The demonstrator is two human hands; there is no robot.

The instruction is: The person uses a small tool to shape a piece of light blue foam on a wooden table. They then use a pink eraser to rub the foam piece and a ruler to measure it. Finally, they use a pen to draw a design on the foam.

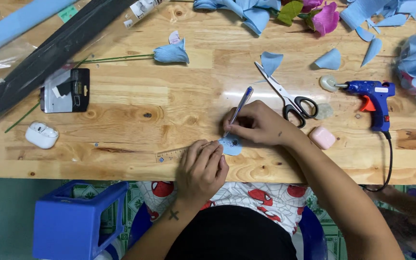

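Observation:
My right hand [261,124] grips a blue pen [240,107], its tip down on a small light-blue paper piece [231,146] near the front edge of the wooden table [131,103]. Fingers of my left hand [202,169] press flat on the left side of that paper piece and on the end of a clear ruler [172,154] lying beside it.
Black-handled scissors [287,97], a blue glue gun [372,95] with its cord, a pink eraser-like block [322,137], a white earbud case [41,135], a blue paper flower on a green stem [171,52], blue paper scraps [331,59], a long black sleeve [49,50]. A blue plastic stool [75,221] stands below left.

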